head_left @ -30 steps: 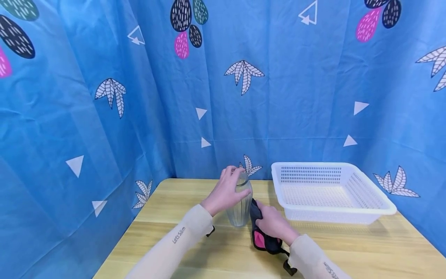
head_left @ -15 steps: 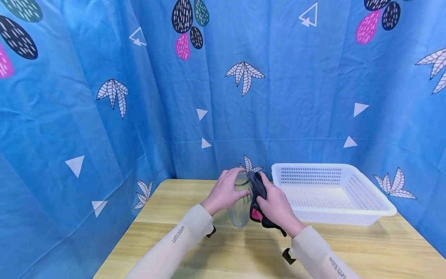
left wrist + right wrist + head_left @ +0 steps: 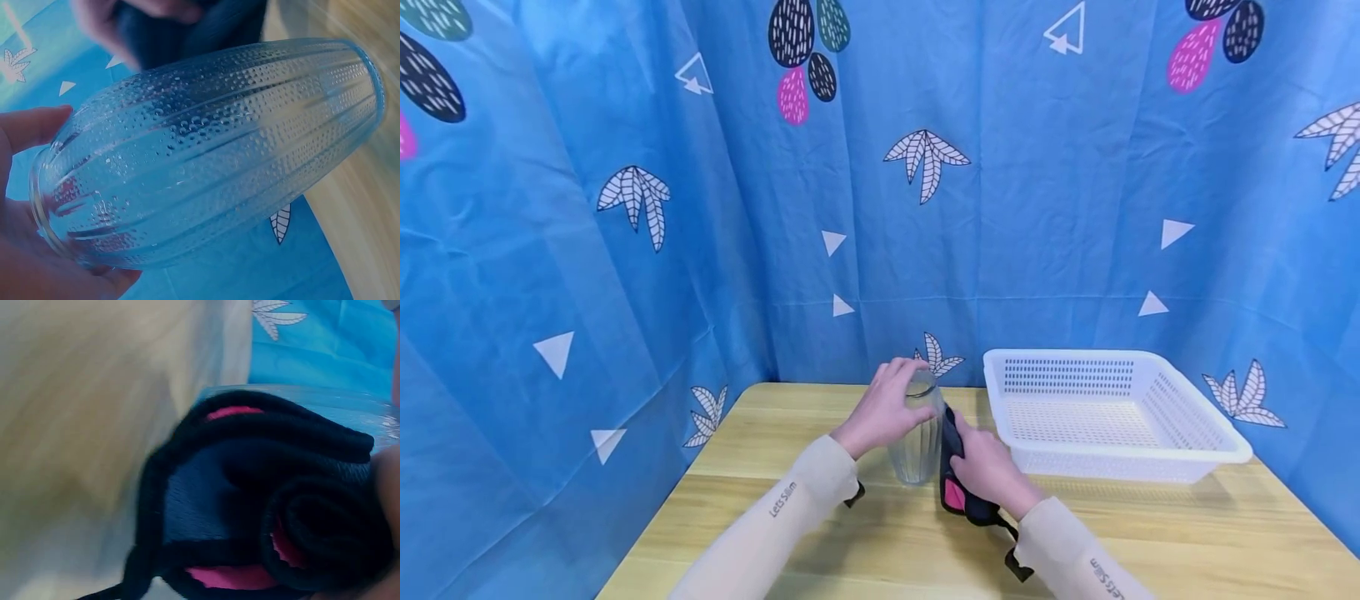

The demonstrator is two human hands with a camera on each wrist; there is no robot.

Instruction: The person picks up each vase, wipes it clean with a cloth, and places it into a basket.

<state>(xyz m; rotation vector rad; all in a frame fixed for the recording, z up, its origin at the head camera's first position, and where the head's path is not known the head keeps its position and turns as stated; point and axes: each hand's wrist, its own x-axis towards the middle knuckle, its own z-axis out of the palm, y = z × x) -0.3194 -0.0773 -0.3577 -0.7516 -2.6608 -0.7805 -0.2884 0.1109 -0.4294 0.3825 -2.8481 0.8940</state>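
Note:
A clear ribbed glass vase [image 3: 914, 450] with raised dots stands upright on the wooden table. My left hand [image 3: 886, 408] grips it near the mouth, fingers and thumb around the top, as the left wrist view shows with the glass [image 3: 212, 162] close up. Against the vase's right side, my right hand [image 3: 988, 467] holds a bunched dark cloth [image 3: 953, 479] with black edging and pink parts. In the right wrist view, the folded cloth [image 3: 206, 494] covers much of the vase, and most of the right fingers are out of sight.
A white perforated plastic basket [image 3: 1120, 454] stands at the table's back right, just beyond my right hand. Blue patterned curtain [image 3: 1037, 233] hangs behind the table [image 3: 850, 558] and along its sides. Small black straps hang at both wrists.
My right hand rose with the cloth to the vase's mouth, then came back down along its right side. My left hand and the vase have stayed in place.

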